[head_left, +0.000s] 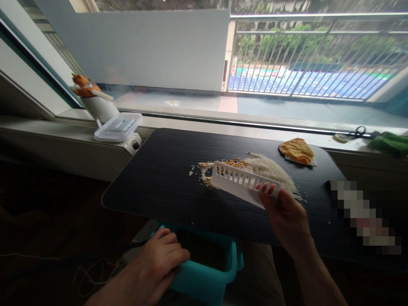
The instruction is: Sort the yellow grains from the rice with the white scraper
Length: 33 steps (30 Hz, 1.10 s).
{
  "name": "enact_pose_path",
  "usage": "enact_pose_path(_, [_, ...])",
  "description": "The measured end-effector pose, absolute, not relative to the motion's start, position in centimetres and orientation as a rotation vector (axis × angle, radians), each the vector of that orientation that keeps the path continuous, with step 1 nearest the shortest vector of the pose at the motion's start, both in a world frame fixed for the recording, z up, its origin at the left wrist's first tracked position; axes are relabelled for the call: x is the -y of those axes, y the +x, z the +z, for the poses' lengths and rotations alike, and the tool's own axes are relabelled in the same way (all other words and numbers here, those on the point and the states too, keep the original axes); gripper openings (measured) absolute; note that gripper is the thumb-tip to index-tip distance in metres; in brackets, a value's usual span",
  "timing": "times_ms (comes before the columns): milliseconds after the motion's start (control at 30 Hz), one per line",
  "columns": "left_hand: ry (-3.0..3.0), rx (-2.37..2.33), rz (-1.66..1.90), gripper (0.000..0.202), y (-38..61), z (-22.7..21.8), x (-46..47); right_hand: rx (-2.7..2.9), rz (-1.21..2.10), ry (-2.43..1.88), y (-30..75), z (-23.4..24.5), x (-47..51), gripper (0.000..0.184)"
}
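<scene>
My right hand [291, 219] grips one end of a white slotted plastic strip [236, 185], thumb and fingers closed on it. The strip is tilted over the near side of a heap of white, rice-like grains [272, 170]. Yellow kernels [237, 162], mixed with some dark bits, lie behind its far end, and part of the spread is hidden by the strip. Below the table's near edge, my left hand [162, 257] is closed over the rim of a teal plastic bin [204, 280]. The bin's inside is dark, so its contents cannot be made out.
The grains lie on a black wood-grain table [153, 174] against a window. A folded yellow cloth [297, 151] sits at its back right. A clear plastic lid [118, 126] and a white container [100, 109] stand left. Scissors [359, 131] and a green cloth [389, 143] are on the sill.
</scene>
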<state>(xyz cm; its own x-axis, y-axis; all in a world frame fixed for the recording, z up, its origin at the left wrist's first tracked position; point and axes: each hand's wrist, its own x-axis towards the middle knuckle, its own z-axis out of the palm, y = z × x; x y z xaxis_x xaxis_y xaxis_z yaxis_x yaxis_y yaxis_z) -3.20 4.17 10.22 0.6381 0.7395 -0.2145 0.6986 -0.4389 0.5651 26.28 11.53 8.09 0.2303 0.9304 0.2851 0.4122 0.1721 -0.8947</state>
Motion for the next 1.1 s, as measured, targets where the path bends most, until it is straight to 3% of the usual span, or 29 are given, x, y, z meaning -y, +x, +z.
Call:
enact_pose_path(667, [2.237,-1.119,0.157,0.032,-3.3,10.3,-4.1,1.306,0.719,-1.408,26.4,8.3,-11.3,0.018])
enact_pose_path(1100, [2.275,-1.125,0.121,0.026,-3.1,10.7,-4.2,1.482,1.168,-1.271,27.3,9.6,-8.6,0.014])
